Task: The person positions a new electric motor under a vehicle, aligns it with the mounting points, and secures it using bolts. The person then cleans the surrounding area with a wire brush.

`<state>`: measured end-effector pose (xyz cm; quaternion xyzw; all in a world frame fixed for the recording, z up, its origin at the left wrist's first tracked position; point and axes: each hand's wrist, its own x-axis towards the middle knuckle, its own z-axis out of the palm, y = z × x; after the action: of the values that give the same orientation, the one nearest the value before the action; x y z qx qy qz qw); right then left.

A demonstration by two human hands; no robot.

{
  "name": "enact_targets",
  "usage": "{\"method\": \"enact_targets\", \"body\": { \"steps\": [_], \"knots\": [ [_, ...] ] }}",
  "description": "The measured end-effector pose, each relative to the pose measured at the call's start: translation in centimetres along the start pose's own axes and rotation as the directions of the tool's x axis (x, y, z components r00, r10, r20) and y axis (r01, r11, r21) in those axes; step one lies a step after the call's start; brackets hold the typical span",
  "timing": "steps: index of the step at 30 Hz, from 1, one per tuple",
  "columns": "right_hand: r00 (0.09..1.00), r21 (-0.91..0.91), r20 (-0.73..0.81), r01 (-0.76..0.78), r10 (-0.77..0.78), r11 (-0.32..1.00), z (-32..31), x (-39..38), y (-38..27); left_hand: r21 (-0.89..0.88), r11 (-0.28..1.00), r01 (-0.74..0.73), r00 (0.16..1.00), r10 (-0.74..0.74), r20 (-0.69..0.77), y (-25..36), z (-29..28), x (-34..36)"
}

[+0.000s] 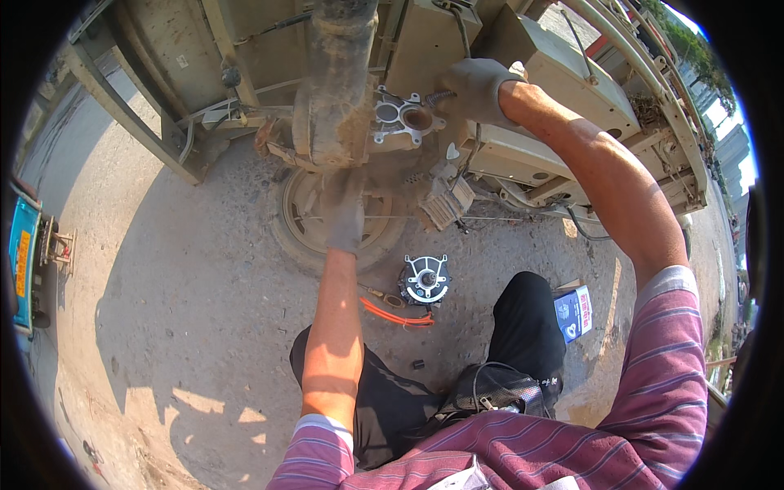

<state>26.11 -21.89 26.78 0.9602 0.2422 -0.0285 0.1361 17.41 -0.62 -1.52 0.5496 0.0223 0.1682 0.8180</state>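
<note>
My left hand [345, 220], in a grey glove, reaches beneath the dusty axle tube [331, 90]. Its fingers are blurred and partly hidden by the tube's lower end. At upper right my gloved right hand [478, 88] is closed, with its fingers curled away from view. Whatever it holds is hidden. Just left of it are a dark coil spring [441, 96] and a bare metal housing face [402, 118] with round openings and bolt lugs. On the ground between my knees and the axle rests a round black-and-silver motor [425, 279] with a central shaft.
Orange cables [396, 314] lie beside the motor. Behind my left hand is a dusty wheel [306, 216]. A ribbed metal box [447, 200] hangs right of it. The vehicle's frame surrounds the top. A blue-and-white carton [572, 314] lies by my right knee; a blue vehicle [24, 257] stands far left.
</note>
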Motion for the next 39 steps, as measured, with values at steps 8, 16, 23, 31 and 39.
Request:
{"method": "enact_targets", "body": {
  "steps": [8, 16, 23, 31, 39],
  "knots": [
    [0.999, 0.012, -0.027, 0.039, -0.039, 0.999, 0.5, 0.0, 0.5, -0.055, 0.998, 0.016, 0.999, -0.018, -0.042, -0.1, 0.4, 0.0],
    [1.000, 0.024, 0.006, 0.012, -0.012, 1.000, 0.3, -0.3, 0.5, 0.071, 0.997, -0.030, 1.000, 0.030, 0.002, -0.5, -0.3, 0.3],
    [0.999, 0.025, -0.031, 0.020, -0.019, 0.999, 0.7, -0.5, 0.7, -0.013, 0.999, -0.046, 0.999, 0.046, 0.024, -0.7, -0.3, 0.4],
    [0.999, 0.013, -0.034, 0.024, -0.024, 1.000, 0.8, -0.6, 0.8, 0.110, 0.994, -0.003, 1.000, 0.004, -0.014, -1.1, -0.6, 0.5],
    [0.997, -0.023, -0.063, 0.041, -0.042, 0.999, 0.9, -1.0, 1.0, 0.015, 1.000, 0.013, 0.997, -0.012, -0.074, -1.0, 0.2, 0.3]
  ]
}}
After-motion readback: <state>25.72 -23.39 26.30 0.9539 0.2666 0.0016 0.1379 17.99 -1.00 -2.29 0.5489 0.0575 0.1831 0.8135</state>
